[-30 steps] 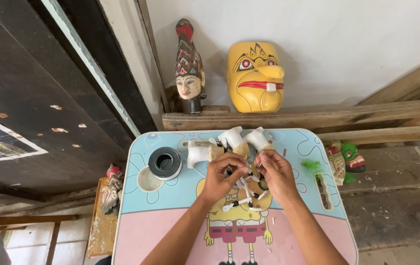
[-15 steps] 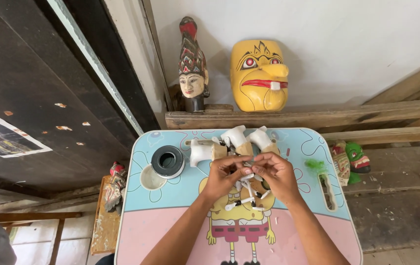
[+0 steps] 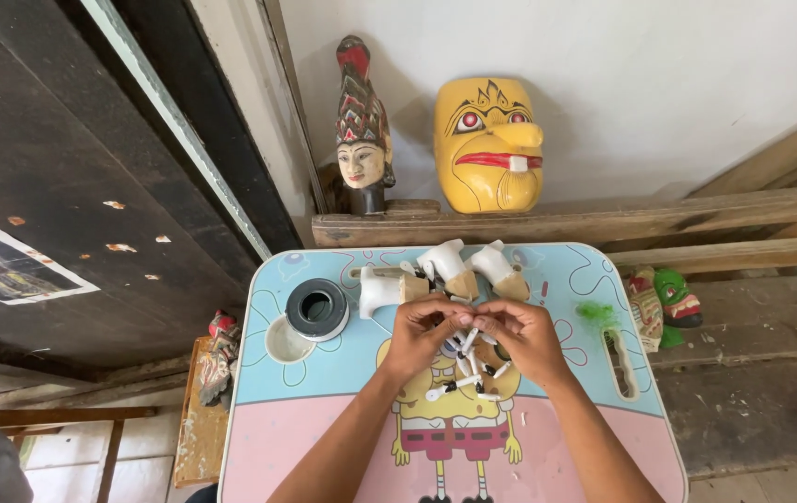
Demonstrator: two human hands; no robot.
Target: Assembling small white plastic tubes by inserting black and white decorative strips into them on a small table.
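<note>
Both forearms came up from the bottom edge and met over the middle of the small table (image 3: 324, 419). The left hand (image 3: 424, 331) and right hand (image 3: 519, 333) were curled toward each other, fingertips nearly touching, pinching at a cluster of small white pegs (image 3: 469, 368) (thin, with dark tips) that lay partly under the palms; which hand gripped which peg could not be told. The tabletop was pink near the body and pale blue farther out, with a cartoon figure printed on it. Just beyond the fingers lay three white carved pieces (image 3: 445, 270) with tan ends, and left of them a black tape roll (image 3: 316, 308) beside a round cup recess. Bare tabletop lay open to each side of the hands. Beyond the far edge, a wooden ledge (image 3: 603, 224) carried a carved head (image 3: 362, 130) and a yellow mask (image 3: 490, 144) against the white wall.
</note>
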